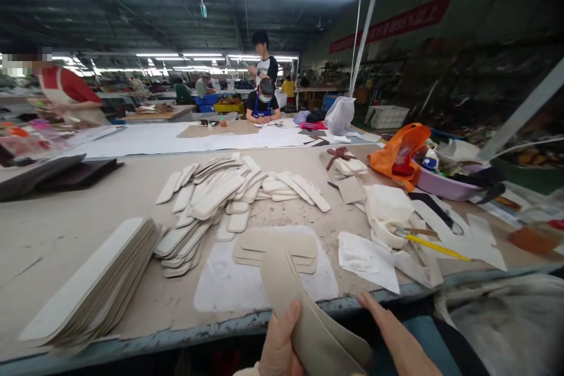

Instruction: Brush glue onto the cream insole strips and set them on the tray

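My left hand is closed around a few long beige strips with rounded ends, thumb on top. They fan apart slightly and curve down past the table's front edge. Their far ends overlap a small stack of similar strips, which lies on a white sheet. Nearer the edge on the right is my right hand, apart from the strips, with its visible fingers stretched out and nothing seen in them. Some of its fingers are hidden.
A tall stack of strips leans at left, with loose pale pieces piled behind. To the right are a white container with a yellow-handled brush, a cloth and a lilac basin. Several people work beyond.
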`<state>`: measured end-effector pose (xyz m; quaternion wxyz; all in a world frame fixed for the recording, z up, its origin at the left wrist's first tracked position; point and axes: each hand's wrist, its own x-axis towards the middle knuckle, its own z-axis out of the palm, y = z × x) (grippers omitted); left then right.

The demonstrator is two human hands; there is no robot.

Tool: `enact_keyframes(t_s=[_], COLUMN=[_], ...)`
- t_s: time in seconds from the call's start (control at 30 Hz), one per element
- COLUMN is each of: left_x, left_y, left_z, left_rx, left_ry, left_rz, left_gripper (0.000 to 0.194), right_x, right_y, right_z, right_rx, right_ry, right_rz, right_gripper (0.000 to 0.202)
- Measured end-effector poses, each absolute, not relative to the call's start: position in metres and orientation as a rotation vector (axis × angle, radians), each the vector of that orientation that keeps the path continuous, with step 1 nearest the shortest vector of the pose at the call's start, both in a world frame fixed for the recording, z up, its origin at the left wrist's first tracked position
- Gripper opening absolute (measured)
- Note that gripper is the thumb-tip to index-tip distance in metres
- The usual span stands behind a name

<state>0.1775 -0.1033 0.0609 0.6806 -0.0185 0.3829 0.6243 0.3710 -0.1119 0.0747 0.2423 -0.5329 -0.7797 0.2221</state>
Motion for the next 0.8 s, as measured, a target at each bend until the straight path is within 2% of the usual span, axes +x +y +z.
enact_keyframes(t_s=[0.1, 0.2, 0.3, 0.4, 0.47, 0.57, 0.73, 0.8], left_x=[0.177, 0.161, 0.120, 0.068, 0.038, 0.007, -0.002, 0.001], left_y=[-0.094, -0.078, -0.059, -0.044, -0.040, -0.038, -0.040, -0.038], left_z=[0.062, 0.066, 0.070, 0.062, 0.049, 0.024, 0.010, 0.014], left_rx=[0.042, 0.153, 0.359, 0.592, 0.751, 1.043, 1.426, 1.523], left_ry=[0.864, 0.880, 0.909, 1.080, 1.258, 1.492, 1.683, 1.686], left_rz=[1.513, 1.593, 1.741, 1.826, 1.719, 1.381, 1.093, 1.018], left_gripper=[0.040, 0.036, 0.040, 0.056, 0.063, 0.056, 0.036, 0.030], right_x=[0.337, 0.310, 0.300, 0.293, 0.285, 0.274, 0.297, 0.315], right_y=[-0.090, -0.074, -0.056, -0.034, -0.020, -0.005, 0.005, 0.006], right_z=[0.076, 0.084, 0.095, 0.103, 0.103, 0.095, 0.067, 0.059], right_rx=[-1.363, -1.282, -1.296, -1.407, -1.450, -1.483, -1.532, -1.508], right_ry=[-2.361, -2.415, -2.466, -2.589, -2.713, -2.841, -2.583, -2.394], right_rz=[0.822, 0.948, 0.740, 0.460, 0.348, 0.320, 0.557, 0.720], right_gripper=[0.080, 0.064, 0.047, 0.039, 0.038, 0.041, 0.062, 0.054])
